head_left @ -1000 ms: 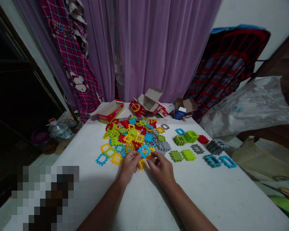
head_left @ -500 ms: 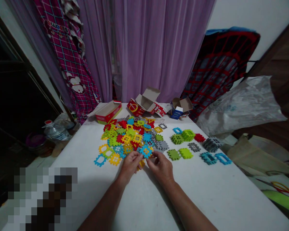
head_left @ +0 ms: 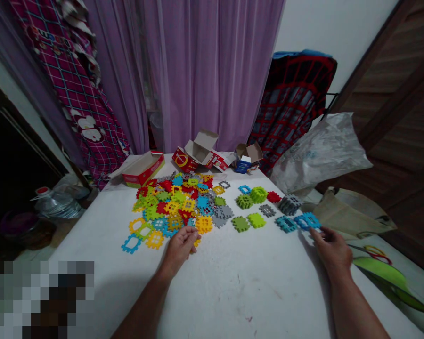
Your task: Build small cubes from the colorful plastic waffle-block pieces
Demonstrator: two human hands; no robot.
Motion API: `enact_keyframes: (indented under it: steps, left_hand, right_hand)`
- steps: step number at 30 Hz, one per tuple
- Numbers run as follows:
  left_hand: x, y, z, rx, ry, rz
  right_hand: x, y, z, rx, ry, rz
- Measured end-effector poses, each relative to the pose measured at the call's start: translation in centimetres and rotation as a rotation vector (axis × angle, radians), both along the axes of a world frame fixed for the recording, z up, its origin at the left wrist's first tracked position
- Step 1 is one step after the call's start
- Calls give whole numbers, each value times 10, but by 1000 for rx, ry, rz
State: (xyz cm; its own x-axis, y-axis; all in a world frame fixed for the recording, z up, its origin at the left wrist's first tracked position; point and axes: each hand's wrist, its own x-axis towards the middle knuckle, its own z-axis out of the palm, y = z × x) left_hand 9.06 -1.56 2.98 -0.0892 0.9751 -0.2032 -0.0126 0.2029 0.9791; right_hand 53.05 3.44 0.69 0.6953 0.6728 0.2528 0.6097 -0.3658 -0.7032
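A heap of colourful interlocking plastic squares lies on the white table. My left hand rests at the heap's near edge, fingers curled over a yellow piece. My right hand is far to the right, fingers loosely apart, fingertips just short of the blue pieces near the table's right edge. A second blue stack sits beside them. Sorted groups lie between my hands: flat green squares, green cubes, a red piece and a grey stack.
Open cardboard boxes stand at the table's far edge before a purple curtain. A clear plastic bag and a beige bag lie off the right edge. A water bottle is on the left.
My right hand left the heap and swung right to the blue pieces. The blue piece held between both hands is gone from there. The left hand stayed; the view turned right.
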Motion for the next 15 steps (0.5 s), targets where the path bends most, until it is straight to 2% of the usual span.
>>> enact_keyframes:
  steps: [3, 7, 15]
  left_hand:
    - [0, 0, 2, 6, 9, -2]
    - [0, 0, 3, 5, 27, 4]
    - [-1, -1, 0, 7, 34, 1]
  right_hand:
    - [20, 7, -4, -113, -84, 38]
    - [25, 14, -6, -220, -114, 74]
    - [36, 14, -7, -262, -150, 157]
